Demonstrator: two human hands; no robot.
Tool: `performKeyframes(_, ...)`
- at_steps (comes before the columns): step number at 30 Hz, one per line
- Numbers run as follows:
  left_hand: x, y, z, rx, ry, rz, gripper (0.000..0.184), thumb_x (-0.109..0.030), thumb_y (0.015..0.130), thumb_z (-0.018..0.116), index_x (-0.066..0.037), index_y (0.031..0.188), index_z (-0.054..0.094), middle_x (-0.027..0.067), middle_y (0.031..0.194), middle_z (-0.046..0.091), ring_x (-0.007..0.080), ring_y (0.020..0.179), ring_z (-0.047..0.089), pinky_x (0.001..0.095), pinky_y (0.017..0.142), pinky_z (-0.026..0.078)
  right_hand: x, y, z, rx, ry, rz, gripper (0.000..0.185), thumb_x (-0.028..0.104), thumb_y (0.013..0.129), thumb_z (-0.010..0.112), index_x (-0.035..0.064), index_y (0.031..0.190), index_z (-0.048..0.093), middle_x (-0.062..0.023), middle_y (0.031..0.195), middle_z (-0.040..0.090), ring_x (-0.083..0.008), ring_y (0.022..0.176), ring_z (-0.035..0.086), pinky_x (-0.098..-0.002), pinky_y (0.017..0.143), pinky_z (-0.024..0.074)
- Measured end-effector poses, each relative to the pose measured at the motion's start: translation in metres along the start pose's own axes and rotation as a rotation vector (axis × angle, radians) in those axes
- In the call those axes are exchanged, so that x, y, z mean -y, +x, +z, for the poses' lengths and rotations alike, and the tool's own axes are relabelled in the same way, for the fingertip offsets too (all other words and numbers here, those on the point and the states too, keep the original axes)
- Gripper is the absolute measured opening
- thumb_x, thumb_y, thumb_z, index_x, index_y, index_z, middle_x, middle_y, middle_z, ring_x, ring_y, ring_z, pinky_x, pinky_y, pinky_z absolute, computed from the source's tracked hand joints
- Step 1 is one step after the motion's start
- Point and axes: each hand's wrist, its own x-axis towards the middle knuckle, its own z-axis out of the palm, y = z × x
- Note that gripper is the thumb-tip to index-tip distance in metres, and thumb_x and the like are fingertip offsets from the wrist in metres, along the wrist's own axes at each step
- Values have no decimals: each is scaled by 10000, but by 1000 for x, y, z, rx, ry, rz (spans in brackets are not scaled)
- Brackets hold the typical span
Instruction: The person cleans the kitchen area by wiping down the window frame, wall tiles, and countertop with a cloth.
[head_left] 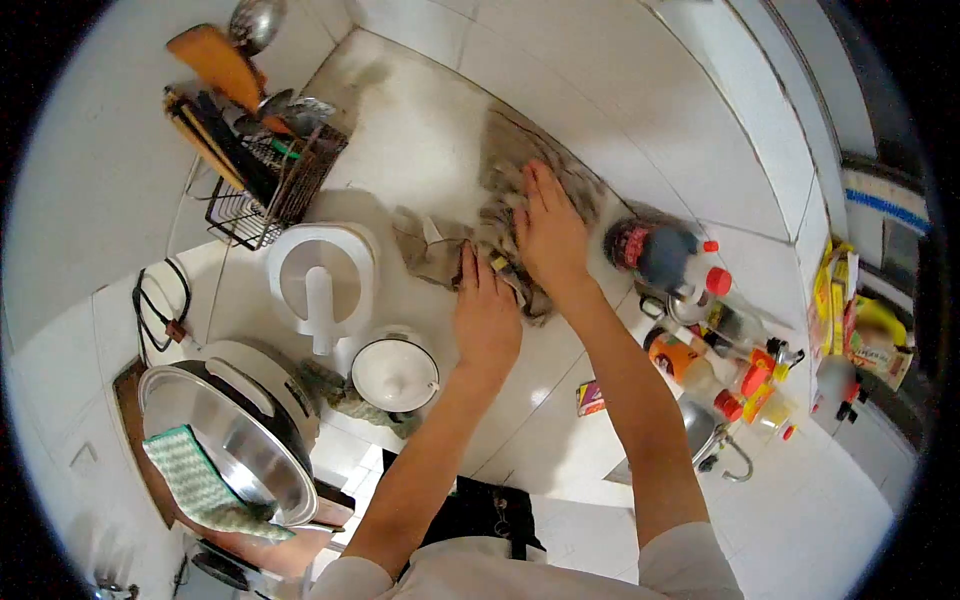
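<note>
A crumpled grey-brown cloth (505, 205) lies on the white tiled counter near the back wall. My right hand (553, 235) rests flat on it, palm down, with the fingers stretched toward the wall. Lower and to the left, my left hand (487, 320) touches the cloth's near part with its fingertips, fingers extended. A small dark and yellow item (500, 264) shows between the two hands; what it is I cannot tell. Neither hand is closed round anything.
Left are a wire utensil rack (310, 180), a white plastic jug (362, 285), a white lidded pot (395, 375) and a steel bowl (240, 440) on a cooker. Several bottles, including a dark one (655, 250), crowd the right beside a sink (697, 425).
</note>
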Motion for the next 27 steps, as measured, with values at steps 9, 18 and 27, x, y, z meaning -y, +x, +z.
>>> performKeyframes(9,14,-3,9,-38,69,21,372,-61,953,555,130,1269,607,268,1522,465,425,1471,387,454,1125,467,46,94,29,-46,159,-99,509,248,971,580,-65,1372,589,-221,1486,556,-380,1319,570,-445,1135,453)
performKeyframes(18,0,-13,9,-74,41,67,389,-8,905,572,130,1268,579,293,1542,412,444,1465,384,465,1125,465,1,-12,-5,-32,-125,146,574,198,989,614,-26,1496,465,-216,1586,442,-406,1448,432,-457,1185,387)
performKeyframes(27,6,-25,26,-131,53,65,448,-13,876,606,150,1289,539,335,1484,439,555,1421,368,576,1167,379,28,55,24,-4,185,-336,512,212,959,628,42,1440,576,-113,1559,515,-306,1444,462,-445,1217,359)
